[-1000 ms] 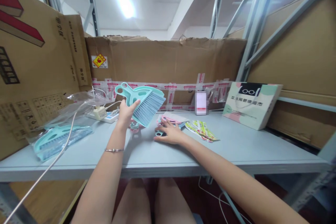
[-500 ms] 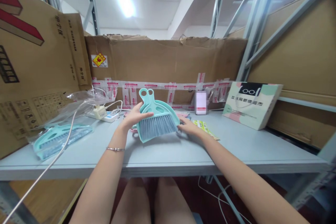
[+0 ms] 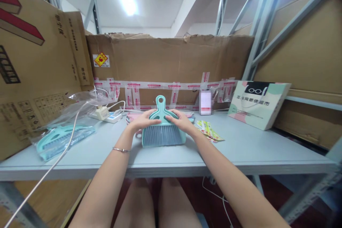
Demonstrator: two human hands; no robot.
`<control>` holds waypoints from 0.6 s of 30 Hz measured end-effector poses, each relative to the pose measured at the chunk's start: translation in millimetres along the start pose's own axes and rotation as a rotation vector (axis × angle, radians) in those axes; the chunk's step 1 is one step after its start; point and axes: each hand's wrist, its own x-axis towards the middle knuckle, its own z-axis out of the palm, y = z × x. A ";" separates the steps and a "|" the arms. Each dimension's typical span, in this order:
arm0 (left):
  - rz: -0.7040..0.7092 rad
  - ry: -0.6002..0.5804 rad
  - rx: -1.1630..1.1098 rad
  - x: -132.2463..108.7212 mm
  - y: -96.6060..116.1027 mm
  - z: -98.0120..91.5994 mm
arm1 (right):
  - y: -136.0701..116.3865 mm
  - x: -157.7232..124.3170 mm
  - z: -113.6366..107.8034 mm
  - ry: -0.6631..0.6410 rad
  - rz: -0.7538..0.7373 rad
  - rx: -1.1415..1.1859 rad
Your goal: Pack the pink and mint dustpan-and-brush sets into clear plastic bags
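A mint-green hand brush (image 3: 163,135) with grey bristles lies against its matching dustpan (image 3: 183,138), the two handles lined up at the top. The set stands upright on the grey table, bristles downward. My left hand (image 3: 144,119) grips its left side, thumb across the brush's front. On the right side, my right hand (image 3: 182,121) holds it likewise, thumb on the front and fingers behind, out of sight. Behind the set, pink items (image 3: 132,117) show only in part.
To the left lies another mint brush set (image 3: 62,140) in clear plastic, crossed by a white cable (image 3: 70,142). A power strip (image 3: 113,117), a phone (image 3: 205,102), yellow-green packets (image 3: 210,131) and a white box (image 3: 258,105) stand or lie farther back. A large carton (image 3: 171,60) closes off the rear.
The brush and dustpan have turned from tilted to upright, and their handles now overlap. My right hand has moved up and inward onto the front; my left hand has shifted slightly right.
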 end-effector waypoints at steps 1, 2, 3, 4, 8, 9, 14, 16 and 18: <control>-0.001 0.000 0.004 0.4 -0.2 1.0 | 2.3 0.2 0.5 0.021 -0.012 -0.009; -0.004 -0.001 0.006 0.5 0.0 2.1 | 4.0 0.0 0.6 0.044 -0.027 -0.017; -0.009 0.000 0.010 0.6 0.6 3.4 | 5.1 -0.5 0.4 0.062 -0.041 -0.026; -0.016 0.004 0.018 0.5 1.2 4.6 | 5.9 -1.2 0.0 0.076 -0.055 -0.040; 0.001 0.023 0.028 1.1 3.1 8.7 | 7.4 -4.9 -1.7 0.117 -0.094 -0.110; 0.012 0.022 0.012 1.7 2.9 9.4 | 7.8 -5.6 -1.8 0.129 -0.098 -0.118; 0.067 0.058 -0.009 5.6 -0.7 13.6 | 8.2 -7.7 -1.0 0.165 -0.090 -0.123; 0.081 0.076 0.001 6.4 -1.4 15.2 | 7.6 -8.0 -0.8 0.169 -0.092 -0.132; 0.087 0.080 -0.007 6.7 -0.9 16.2 | 7.0 -8.4 -1.0 0.174 -0.104 -0.139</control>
